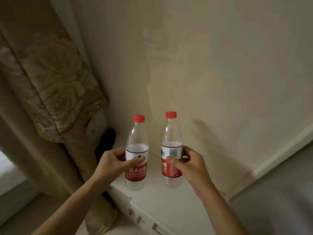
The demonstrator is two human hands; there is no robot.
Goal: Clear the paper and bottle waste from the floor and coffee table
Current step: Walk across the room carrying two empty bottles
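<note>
Two clear plastic bottles with red caps and red-and-white labels stand upright side by side over a white cabinet top. My left hand grips the left bottle at its label. My right hand grips the right bottle at its label, thumb in front. Both bottles look nearly empty. Whether their bases touch the cabinet top I cannot tell.
A beige curtain with a rose pattern hangs at the left, reaching down beside the cabinet. A cream wall rises behind the bottles. A white baseboard runs along the grey floor at the right. Drawer handles show on the cabinet front.
</note>
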